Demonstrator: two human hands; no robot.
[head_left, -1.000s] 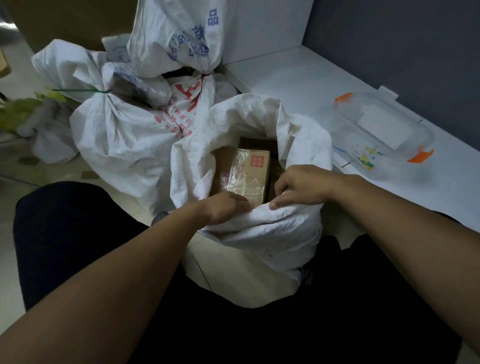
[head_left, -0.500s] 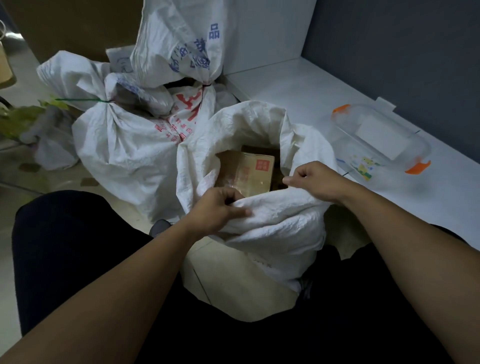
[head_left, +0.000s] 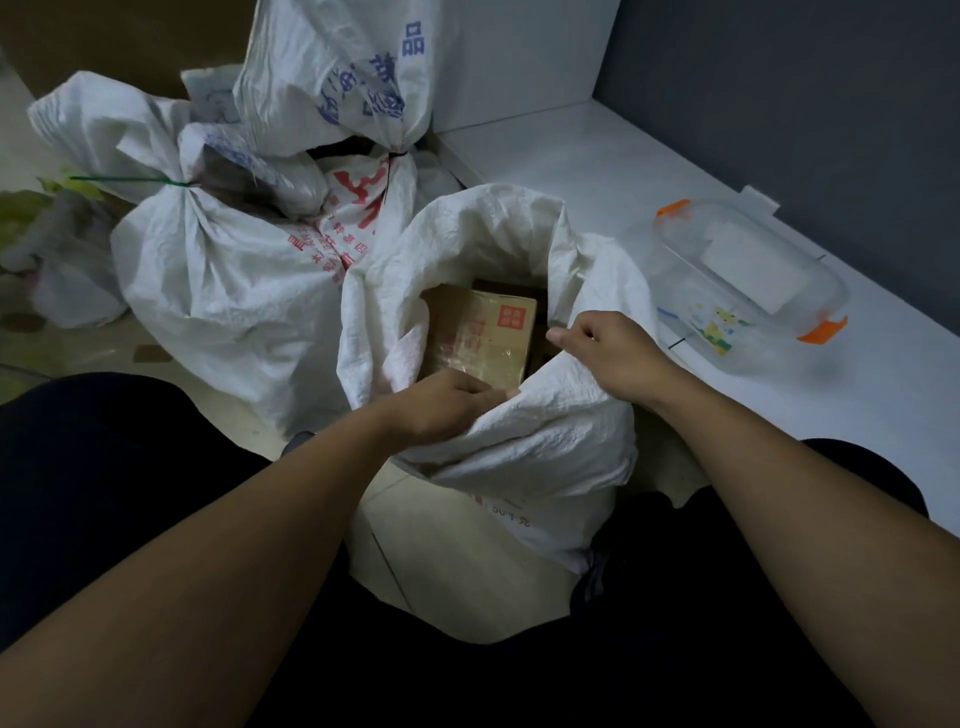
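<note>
Sack (head_left: 540, 436): holds cardboard box (head_left: 485, 338) | left hand (head_left: 441, 410), right hand (head_left: 605, 353): both grip rim

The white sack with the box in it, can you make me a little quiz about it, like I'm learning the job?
1. True or false: the cardboard box sits inside the open white sack.
2. Which colour are the clips on the clear container? A orange, B blue, C black.
3. Which hand grips the sack's rim on the side nearer the container, the left hand or the right hand?
Key: 1 true; 2 A; 3 the right hand.
</note>
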